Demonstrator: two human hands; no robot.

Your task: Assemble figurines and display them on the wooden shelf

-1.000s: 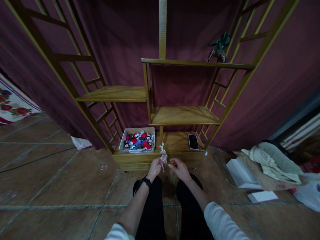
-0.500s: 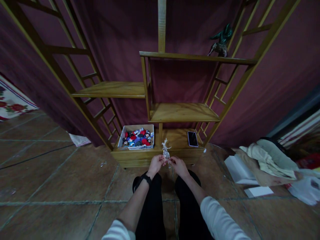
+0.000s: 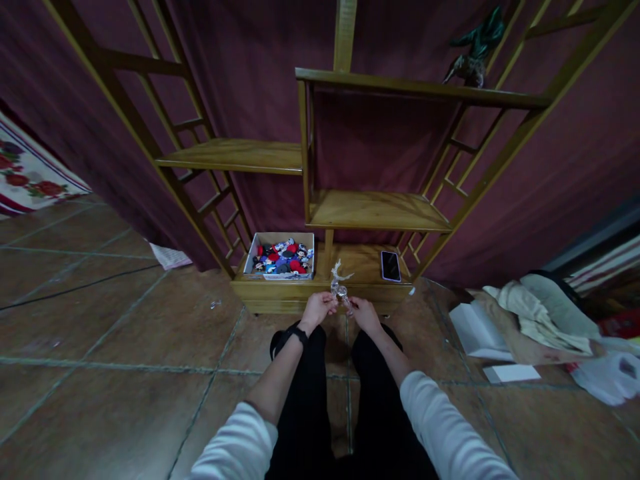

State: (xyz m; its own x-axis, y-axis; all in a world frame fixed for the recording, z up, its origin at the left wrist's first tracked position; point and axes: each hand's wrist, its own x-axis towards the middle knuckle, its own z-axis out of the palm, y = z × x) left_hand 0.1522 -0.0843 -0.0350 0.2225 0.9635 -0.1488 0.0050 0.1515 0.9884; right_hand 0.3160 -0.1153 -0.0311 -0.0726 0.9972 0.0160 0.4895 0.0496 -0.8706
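Both my hands meet in front of me on a small clear figurine (image 3: 341, 285) with antler-like tips, seemingly in thin wrapping. My left hand (image 3: 317, 311) pinches its left side and wears a black wristband. My right hand (image 3: 365, 313) pinches its lower right. The figurine is held upright just before the bottom board of a wooden shelf unit (image 3: 370, 211). On that board sit a white box (image 3: 283, 255) full of small red, blue and black items and a dark phone (image 3: 390, 265). My knees in black trousers are below my hands.
A dark green figure (image 3: 473, 50) stands on the top shelf at the right. White boxes (image 3: 475, 330), pale cloth (image 3: 543, 315) and a plastic bag (image 3: 607, 377) lie on the tiled floor at the right. A dark red curtain hangs behind the shelves.
My hands have drawn closer together on the figurine and moved slightly forward toward the shelf. The camera has tilted so the shelves sit higher and to the right.
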